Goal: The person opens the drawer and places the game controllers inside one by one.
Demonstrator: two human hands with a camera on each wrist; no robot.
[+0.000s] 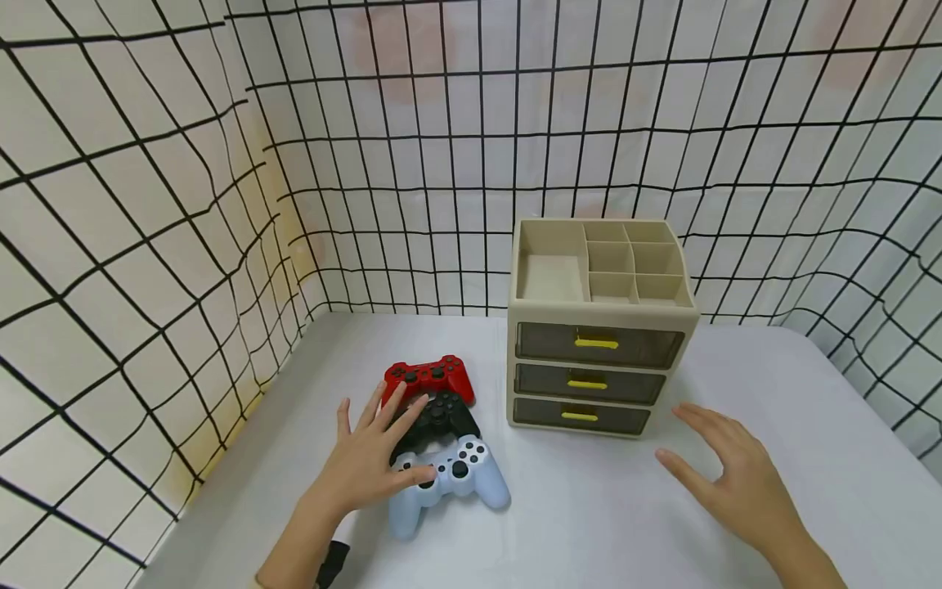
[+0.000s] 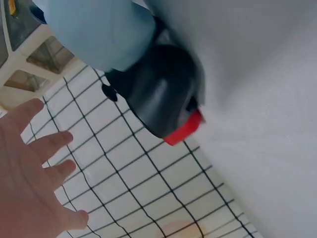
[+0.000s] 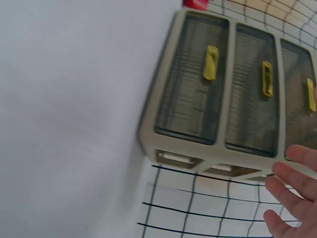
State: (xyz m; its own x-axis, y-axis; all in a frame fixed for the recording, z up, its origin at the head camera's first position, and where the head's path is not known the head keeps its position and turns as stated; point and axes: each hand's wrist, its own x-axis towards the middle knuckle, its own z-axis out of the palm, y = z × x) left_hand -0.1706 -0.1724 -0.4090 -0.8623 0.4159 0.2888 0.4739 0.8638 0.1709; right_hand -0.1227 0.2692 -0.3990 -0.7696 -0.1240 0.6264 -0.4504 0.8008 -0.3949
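Observation:
Three game controllers lie in a column on the white table: a red controller (image 1: 450,378) at the back, a black controller (image 1: 445,415) in the middle and a light blue controller (image 1: 450,473) in front. Over their left side my left hand (image 1: 371,458) is spread, hiding part of each; its fingers grip nothing. My right hand (image 1: 743,478) is held with thumb and fingers apart, holding nothing, to the front right of a beige drawer organizer (image 1: 603,315). In the right wrist view, the fingers (image 3: 292,196) appear beside the organizer's drawers (image 3: 252,89).
The organizer has three dark see-through drawers with yellow handles (image 1: 586,384), all pushed in, and a top split into compartments (image 1: 611,260). Black-gridded white walls (image 1: 412,164) enclose the table (image 1: 589,523) at the back and sides.

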